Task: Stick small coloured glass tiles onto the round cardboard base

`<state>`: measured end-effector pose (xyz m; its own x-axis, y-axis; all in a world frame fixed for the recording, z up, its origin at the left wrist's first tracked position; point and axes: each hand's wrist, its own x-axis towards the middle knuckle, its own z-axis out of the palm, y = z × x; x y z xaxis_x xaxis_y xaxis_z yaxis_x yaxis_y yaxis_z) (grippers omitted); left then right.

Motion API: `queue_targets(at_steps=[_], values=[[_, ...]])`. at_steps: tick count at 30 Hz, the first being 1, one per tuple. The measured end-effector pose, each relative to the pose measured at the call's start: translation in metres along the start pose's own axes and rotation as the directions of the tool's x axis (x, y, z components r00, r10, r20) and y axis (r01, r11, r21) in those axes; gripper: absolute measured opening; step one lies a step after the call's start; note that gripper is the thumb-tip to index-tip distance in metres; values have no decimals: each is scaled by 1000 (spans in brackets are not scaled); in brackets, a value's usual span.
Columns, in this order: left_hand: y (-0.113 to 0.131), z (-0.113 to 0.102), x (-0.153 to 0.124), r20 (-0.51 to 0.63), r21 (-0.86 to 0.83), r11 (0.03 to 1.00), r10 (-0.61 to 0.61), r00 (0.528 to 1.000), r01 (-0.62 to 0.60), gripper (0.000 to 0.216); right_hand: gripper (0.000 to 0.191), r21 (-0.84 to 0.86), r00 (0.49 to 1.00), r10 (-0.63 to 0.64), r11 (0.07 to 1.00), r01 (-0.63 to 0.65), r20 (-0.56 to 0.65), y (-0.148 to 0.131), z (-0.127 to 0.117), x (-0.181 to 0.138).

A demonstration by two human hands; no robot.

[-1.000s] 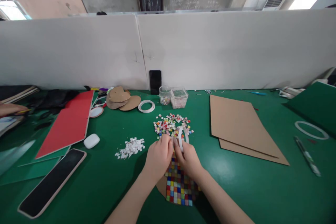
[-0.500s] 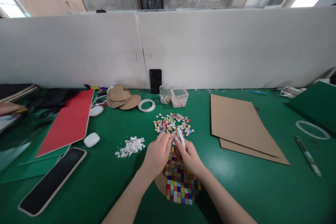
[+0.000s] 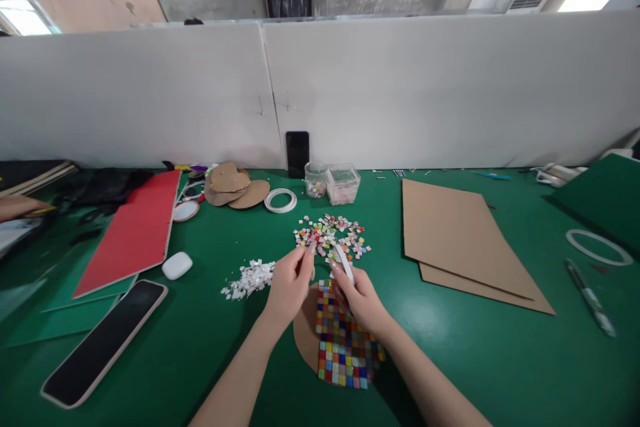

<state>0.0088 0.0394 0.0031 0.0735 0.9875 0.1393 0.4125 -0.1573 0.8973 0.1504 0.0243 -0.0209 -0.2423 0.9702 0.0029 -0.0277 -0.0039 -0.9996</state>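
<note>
My right hand is closed around a roll of white tape, held on edge above a cardboard disc. Rows of colourful square mosaic tiles cover much of that disc, its left side bare brown. My left hand hovers left of the roll, thumb and forefinger pinched; whatever is between them is too small to make out. Just beyond both hands lies a scattered pile of loose mosaic tiles. Beside my left hand is a heap of small white squares.
Clear tubs stand behind the tiles, near a white ring and cardboard discs. Cardboard sheets and a pen lie right. Leftward are a phone, a white case and a red board.
My left hand has drawn away from the tape roll, moving left, so a gap now separates the hands. My right hand keeps its hold on the roll, almost in the same place.
</note>
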Motion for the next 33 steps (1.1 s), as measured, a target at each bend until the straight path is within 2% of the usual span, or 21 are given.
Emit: queue_targets(at_steps=[4, 8, 13, 22, 27, 33], values=[[-2, 4, 2, 63, -167, 984, -60, 996, 70, 27, 41, -27, 1000, -15, 1000, 14, -22, 3, 0, 0], [-2, 4, 4, 119, -227, 965, -106, 987, 131, 27, 41, -37, 999, -13, 999, 11, -46, 7, -1, 1], [0, 2, 3, 148, -214, 963, -132, 980, 162, 26, 39, -84, 995, -29, 996, 21, -91, 9, -2, 3], [3, -2, 0, 192, -188, 962, -162, 968, 198, 25, 39, -71, 990, -11, 997, 1, -142, 17, -5, 5], [3, -2, 0, 145, -209, 962, -147, 978, 176, 20, 41, -73, 987, -9, 997, -3, -163, 19, -5, 6], [5, -2, 2, 73, -223, 961, -151, 986, 164, 26, 41, -79, 984, -15, 997, 0, -179, 19, -6, 7]])
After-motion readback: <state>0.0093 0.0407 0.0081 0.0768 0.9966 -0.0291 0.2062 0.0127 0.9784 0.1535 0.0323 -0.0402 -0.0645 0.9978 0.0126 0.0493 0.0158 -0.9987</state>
